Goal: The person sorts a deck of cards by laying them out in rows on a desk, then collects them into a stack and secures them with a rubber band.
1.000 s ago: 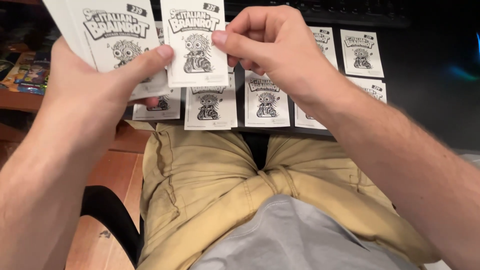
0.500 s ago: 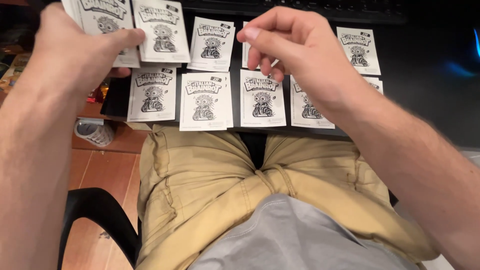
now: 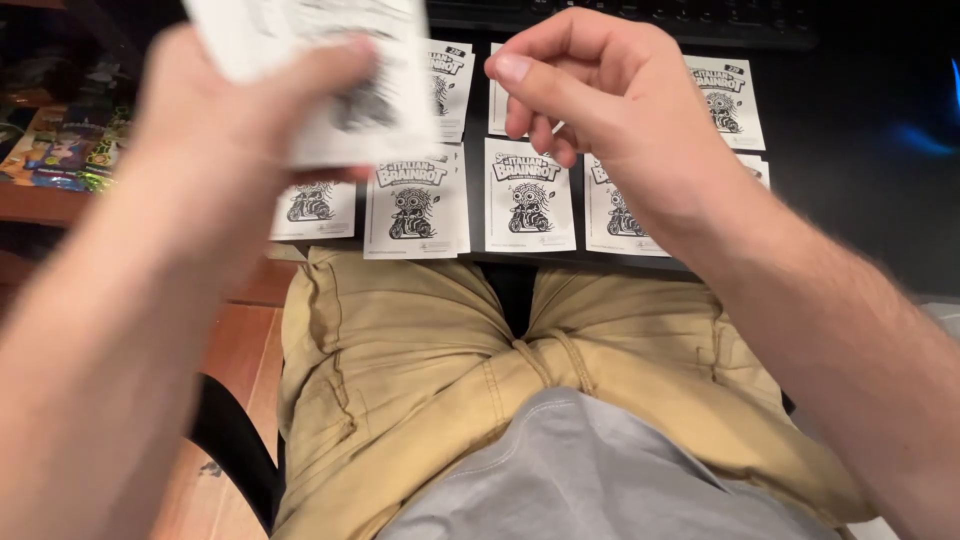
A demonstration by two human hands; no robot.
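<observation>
My left hand (image 3: 235, 110) grips a stack of white sticker cards (image 3: 330, 70) with black cartoon prints; hand and stack are blurred by motion at the upper left. My right hand (image 3: 590, 100) hovers over the dark desk (image 3: 850, 200) with thumb and fingers curled together and nothing visible between them. Below both hands several matching cards lie in two rows on the desk, among them one (image 3: 417, 203) at the front edge and one (image 3: 530, 195) just under my right hand. Part of the far row is hidden by my hands.
A dark keyboard (image 3: 680, 20) lies along the back of the desk. Colourful packets (image 3: 60, 150) sit on a wooden surface at the left. My lap in tan trousers (image 3: 420, 360) and a black chair part (image 3: 235, 450) fill the foreground.
My right hand let go of the single card it pinched and now hovers without one. My left hand swung the stack left, then back toward the centre, now blurred.
</observation>
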